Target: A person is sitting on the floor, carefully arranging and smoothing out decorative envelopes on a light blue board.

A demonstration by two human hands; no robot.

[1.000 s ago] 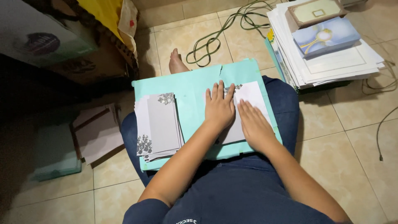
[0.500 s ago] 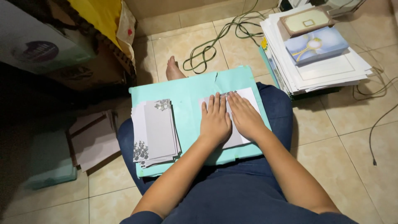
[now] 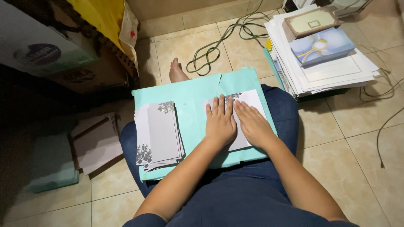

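A mint-green flat board (image 3: 193,105) rests across my lap. On its right half lies a white card (image 3: 251,101) with a grey floral corner. My left hand (image 3: 219,122) and my right hand (image 3: 252,124) both lie flat on that card, side by side, fingers pointing away from me and pressing it down. On the board's left half sits a stack of grey folded cards (image 3: 159,133) with the same floral print, fanned slightly and untouched.
A tall pile of white papers and boxed card sets (image 3: 324,54) stands on the tiled floor at the upper right. Green cable (image 3: 219,42) coils ahead near my bare foot (image 3: 176,71). More cards (image 3: 99,143) and a green box (image 3: 52,166) lie at the left, beside cardboard boxes (image 3: 63,46).
Both hands have slid a little toward each other and down the white card, staying flat on it. The camera view has shifted slightly.
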